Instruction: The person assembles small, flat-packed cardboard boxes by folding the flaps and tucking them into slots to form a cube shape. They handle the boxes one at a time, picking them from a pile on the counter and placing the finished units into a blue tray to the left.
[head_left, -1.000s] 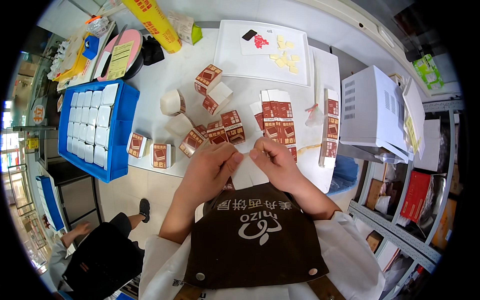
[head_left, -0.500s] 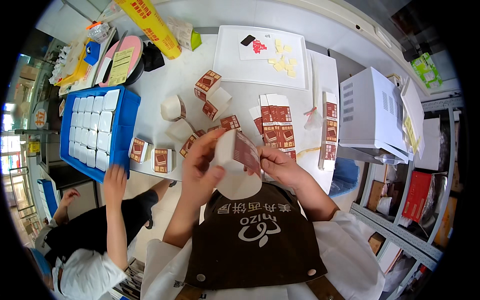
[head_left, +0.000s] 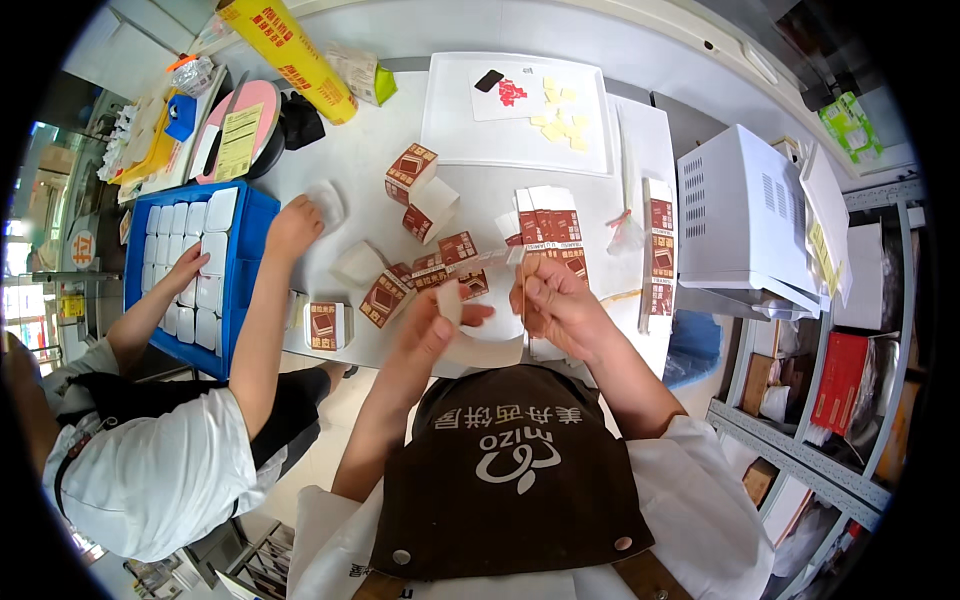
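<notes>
Between my hands, above the near table edge, is a brown-and-white cardboard sleeve (head_left: pixel 487 350), partly smeared by motion. My left hand (head_left: pixel 425 335) grips its pale flap between thumb and fingers. My right hand (head_left: pixel 560 308) pinches the sleeve's right edge. Several opened sleeves (head_left: pixel 411 172) stand or lie beyond my left hand, one box-shaped sleeve (head_left: pixel 327 325) at the near edge. A stack of flat printed sleeves (head_left: pixel 550 232) lies just past my right hand.
At left, a co-worker's hand (head_left: pixel 297 225) is at a pale, blurred sleeve; the other (head_left: pixel 187 268) is over white lidded tubs in a blue crate (head_left: pixel 258 225). A white tray (head_left: pixel 450 140) lies at the back. Flat sleeves (head_left: pixel 660 250) and a white appliance (head_left: pixel 735 230) are right.
My hands have moved slightly apart, and the sleeve between them has turned and sunk lower. The co-worker has leaned in, one hand reaching the pale sleeve, the other over the tubs.
</notes>
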